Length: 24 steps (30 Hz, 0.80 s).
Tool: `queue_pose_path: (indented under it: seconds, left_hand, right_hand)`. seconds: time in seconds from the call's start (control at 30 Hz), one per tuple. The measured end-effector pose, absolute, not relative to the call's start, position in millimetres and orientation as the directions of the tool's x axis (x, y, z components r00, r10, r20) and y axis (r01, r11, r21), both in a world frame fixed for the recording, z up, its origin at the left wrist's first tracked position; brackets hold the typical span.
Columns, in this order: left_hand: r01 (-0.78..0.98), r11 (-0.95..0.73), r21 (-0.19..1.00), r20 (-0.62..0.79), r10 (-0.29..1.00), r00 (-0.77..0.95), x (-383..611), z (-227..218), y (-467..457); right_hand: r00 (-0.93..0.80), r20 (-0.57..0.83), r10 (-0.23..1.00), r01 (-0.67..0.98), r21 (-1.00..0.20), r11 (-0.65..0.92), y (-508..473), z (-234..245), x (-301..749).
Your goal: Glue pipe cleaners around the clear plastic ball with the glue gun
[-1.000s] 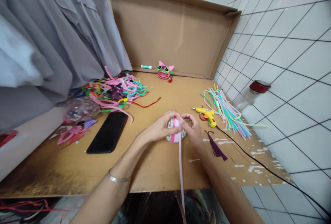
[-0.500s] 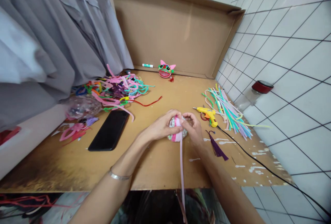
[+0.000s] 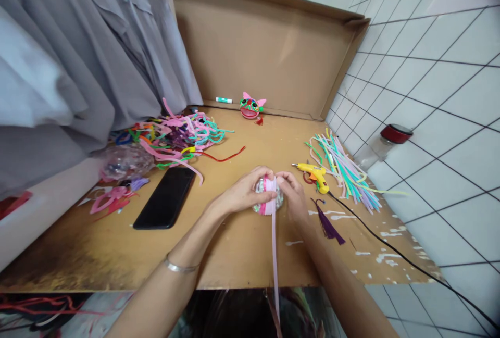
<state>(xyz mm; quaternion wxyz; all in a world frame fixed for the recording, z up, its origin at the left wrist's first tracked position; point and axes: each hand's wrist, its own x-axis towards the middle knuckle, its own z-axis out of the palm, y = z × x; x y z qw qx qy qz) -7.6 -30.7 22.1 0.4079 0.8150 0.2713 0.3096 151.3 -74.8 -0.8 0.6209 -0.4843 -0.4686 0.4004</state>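
Note:
My left hand cups a small round ball partly wrapped in pink pipe cleaner, just above the wooden board. My right hand pinches a pale pink pipe cleaner against the top of the ball. The free end of that pipe cleaner hangs straight down past the board's front edge. Both hands have their fingers closed round the ball, which they partly hide.
A yellow glue gun with a black cord lies right of my hands, beside a purple tassel and a bundle of pastel pipe cleaners. A black phone, tangled pipe cleaners, a finished cat-face figure and a jar are around.
My hands stay on the ball. My right fingers have shifted slightly left along the pink pipe cleaner on top of it.

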Motion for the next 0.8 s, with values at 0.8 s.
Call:
queue_pose_path:
  seconds: [0.8]
  left_hand:
    - [0.222,-0.517,0.827,0.264,0.704,0.659,-7.7,25.1,-32.5]
  right_hand:
    - [0.232,0.156,0.960,-0.116,-0.976,0.187,-77.1,-1.0,153.6]
